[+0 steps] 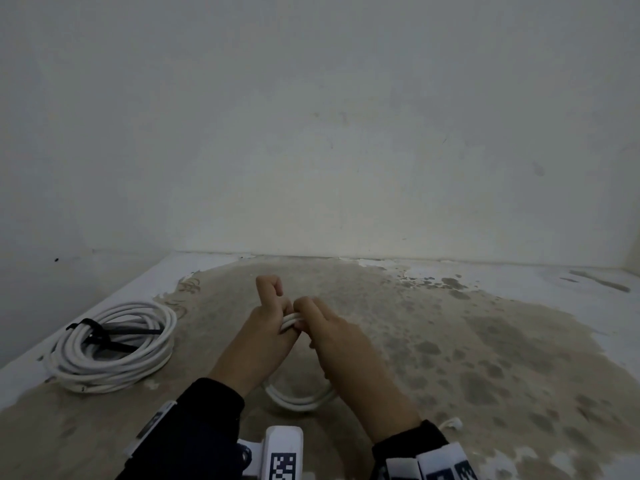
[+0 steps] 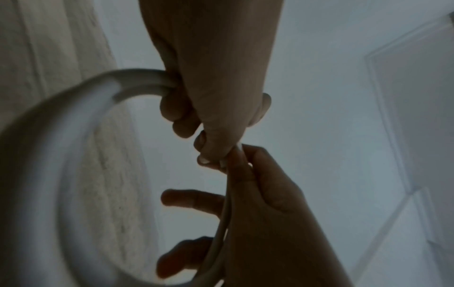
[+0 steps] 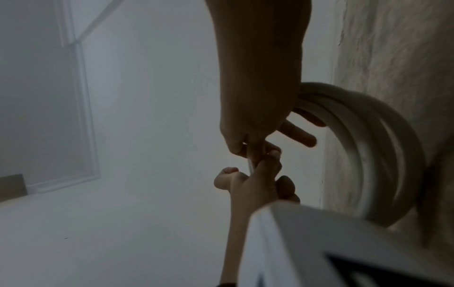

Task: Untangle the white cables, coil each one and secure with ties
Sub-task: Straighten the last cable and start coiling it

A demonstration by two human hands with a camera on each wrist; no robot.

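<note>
My left hand (image 1: pixel 272 318) grips the top of a white cable coil (image 1: pixel 290 321) and holds it upright above the floor. The coil's lower loop (image 1: pixel 301 400) hangs between my forearms. My right hand (image 1: pixel 320 323) meets the left one and pinches the same strands with thumb and forefinger. In the left wrist view the left hand (image 2: pixel 213 101) wraps the bundled strands (image 2: pixel 137 77), while the right hand (image 2: pixel 258 194) keeps its other fingers straight. The right wrist view shows the right hand (image 3: pixel 258 116) pinching beside the coil (image 3: pixel 368 147). No tie shows on this coil.
A second white coil (image 1: pixel 114 348) lies on the floor at the left, with black ties (image 1: pixel 100 336) across it. White walls close the corner at the left and behind. A short white cable end (image 1: pixel 453 424) sticks out by my right sleeve.
</note>
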